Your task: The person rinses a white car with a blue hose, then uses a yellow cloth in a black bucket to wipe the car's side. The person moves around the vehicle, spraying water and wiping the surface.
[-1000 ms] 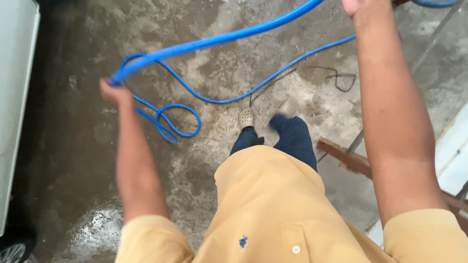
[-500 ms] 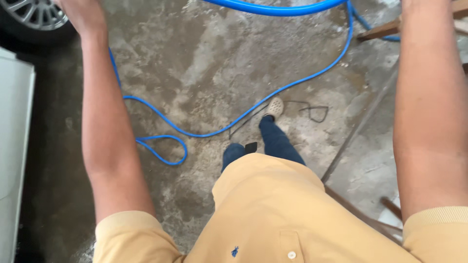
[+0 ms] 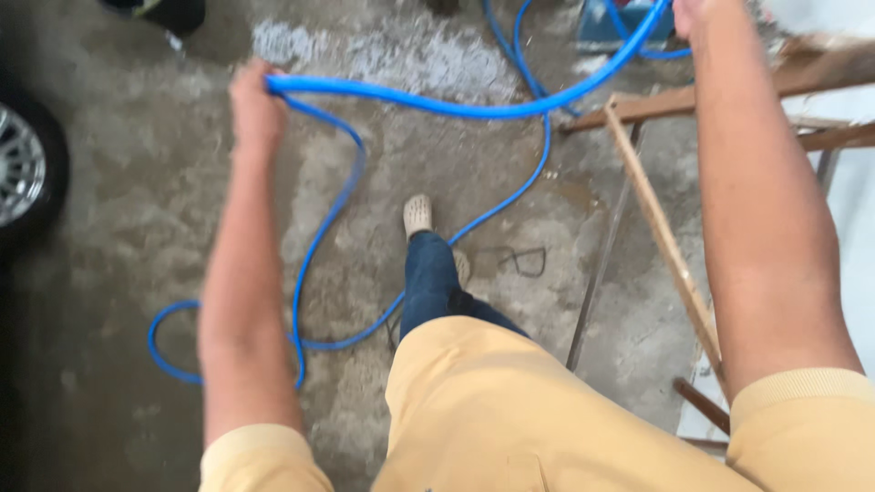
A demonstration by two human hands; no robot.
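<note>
A long blue hose [image 3: 428,102] stretches between my two raised hands. My left hand [image 3: 253,107] is closed around it at upper left. My right hand [image 3: 693,16] grips it at the top right, partly cut off by the frame edge. From the left hand the hose drops down and loops over the wet concrete floor [image 3: 137,210]. More hose runs away toward the top centre. My foot in a pale clog [image 3: 417,215] steps forward between the loops.
A car wheel [image 3: 20,164] sits at the left edge. A wooden frame [image 3: 656,219] with slats leans at the right, with a metal rod [image 3: 597,273] beside it. A thin dark wire [image 3: 524,261] lies on the floor near my foot. A blue box [image 3: 606,27] is at the top.
My left hand has come down and inward with the hose. The view has swung, the car wheel now lower left and the wooden frame more exposed at right. My foot has stepped forward.
</note>
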